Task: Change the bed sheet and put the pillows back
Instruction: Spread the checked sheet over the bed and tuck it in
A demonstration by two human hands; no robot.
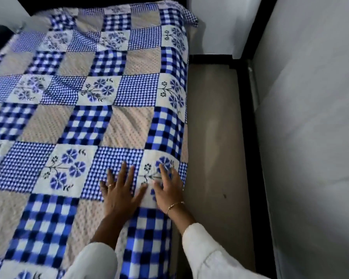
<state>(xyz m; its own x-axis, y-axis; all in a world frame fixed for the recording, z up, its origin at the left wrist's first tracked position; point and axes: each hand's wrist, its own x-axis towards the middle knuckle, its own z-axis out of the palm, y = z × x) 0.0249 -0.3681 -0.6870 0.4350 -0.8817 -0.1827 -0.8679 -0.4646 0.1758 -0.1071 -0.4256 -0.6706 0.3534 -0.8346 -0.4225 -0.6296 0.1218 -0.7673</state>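
Note:
A blue, white and beige patchwork bed sheet (85, 101) with checks and flower squares covers the whole bed. My left hand (119, 190) lies flat on it near the bed's right edge, fingers spread and straight. My right hand (168, 190) rests beside it on a flower square, fingers straight too, right at the edge where the sheet drops over the side. Both hands hold nothing. No pillows are in view.
A strip of beige floor (212, 137) runs along the bed's right side. Beyond it stands a grey wall (310, 117) with a black skirting (248, 117). A loose sheet corner (190, 17) hangs at the far right of the bed.

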